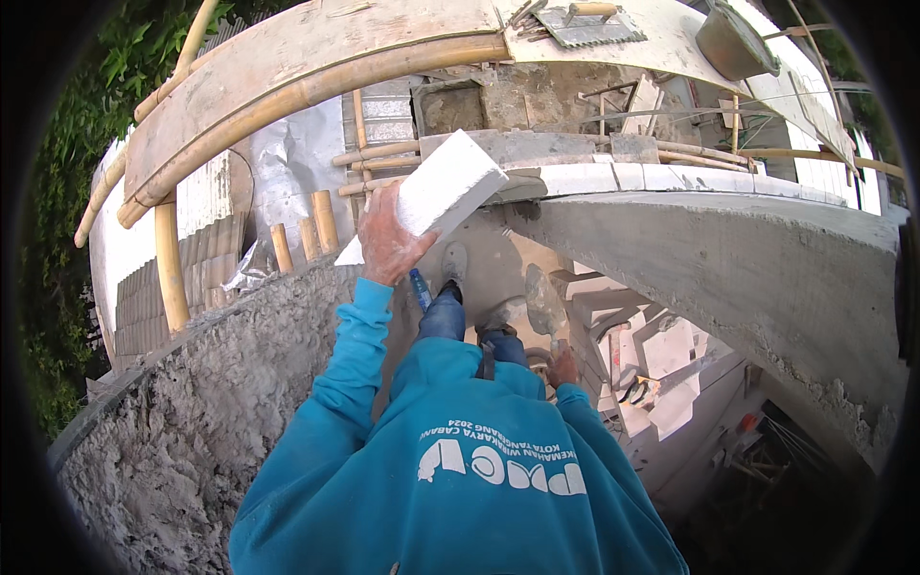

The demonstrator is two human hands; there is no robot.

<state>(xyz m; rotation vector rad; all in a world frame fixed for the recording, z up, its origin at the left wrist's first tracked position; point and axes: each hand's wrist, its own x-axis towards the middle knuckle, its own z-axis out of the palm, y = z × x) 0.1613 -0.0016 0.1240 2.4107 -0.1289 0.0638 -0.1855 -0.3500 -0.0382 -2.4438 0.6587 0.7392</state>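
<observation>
Block in left hand, trowel in right hand

Nearest lay the person's teal sweatshirt, white lettering across it, with jeans showing beyond its hem. To the left curved a rough grey wall, lumpy on its near face. To the right, the right hand sat low beside the body, its fingers wrapped around the trowel's handle (how tightly, I could not tell), and the broad, dusty blade pointed away to the far side. Pale broken pieces lay in a jumble to the right of the trowel.

A little farther, a blue bottle showed near the left leg, and a dusty grey shoe just past it. The left hand was stretched out to the far left, its fingers closed on the white block near that block's left end; part of the grip was hidden. The block was tilted, its other end aimed far and right. Whether it touched anything behind it, I could not tell.

Beyond, a smooth grey beam ran off to the right, with a row of white blocks along its far side. Farther still came a bamboo pole, a bucket at the right and a flat metal float on a pale board.
</observation>
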